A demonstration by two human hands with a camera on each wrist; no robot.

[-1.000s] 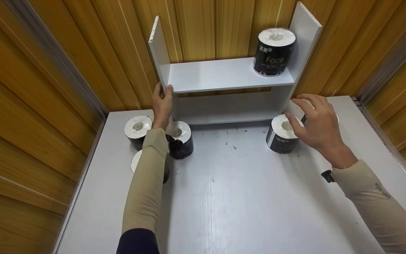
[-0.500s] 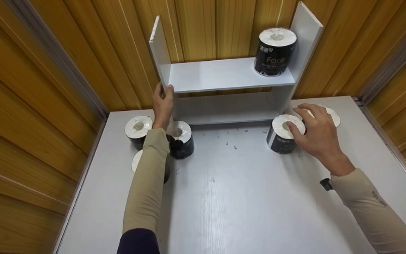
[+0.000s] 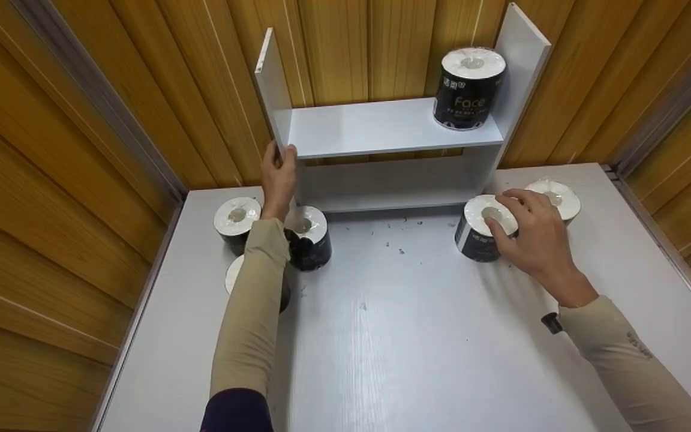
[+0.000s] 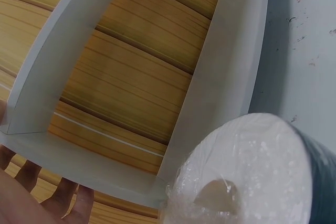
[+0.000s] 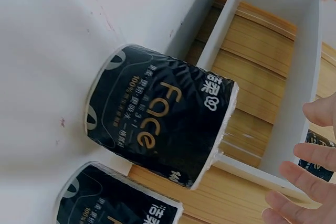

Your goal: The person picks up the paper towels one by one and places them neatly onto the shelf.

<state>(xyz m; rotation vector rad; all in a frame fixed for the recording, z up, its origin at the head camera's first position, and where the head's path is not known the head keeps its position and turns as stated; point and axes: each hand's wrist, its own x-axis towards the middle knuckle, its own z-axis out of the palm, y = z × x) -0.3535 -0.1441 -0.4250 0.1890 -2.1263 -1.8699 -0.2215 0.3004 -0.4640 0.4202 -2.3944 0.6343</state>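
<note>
A white two-tier shelf (image 3: 375, 129) stands against the wood-panelled wall. My left hand (image 3: 278, 183) grips its left side panel (image 3: 272, 90), thumb at the front edge and fingers behind. My right hand (image 3: 536, 240) hovers beside the top of a black-wrapped toilet paper roll (image 3: 478, 245), fingers spread and bent. In the right wrist view, a gap shows between these fingers (image 5: 310, 179) and the nearest roll (image 5: 160, 114). Another roll (image 3: 468, 93) stands upright on the upper shelf board, against the right panel. Behind my right hand is a further, partly hidden roll (image 3: 561, 201).
Several rolls stand at the left: one roll (image 3: 315, 243) by my left wrist, a second roll (image 3: 236, 217) farther out, and a third roll (image 3: 233, 273) mostly hidden under the sleeve. Dark specks lie on the white table (image 3: 381, 336). Walls enclose both sides.
My right hand has come down and slightly left toward the roll's top, uncovering more of the roll behind it. The left hand keeps its hold on the shelf panel.
</note>
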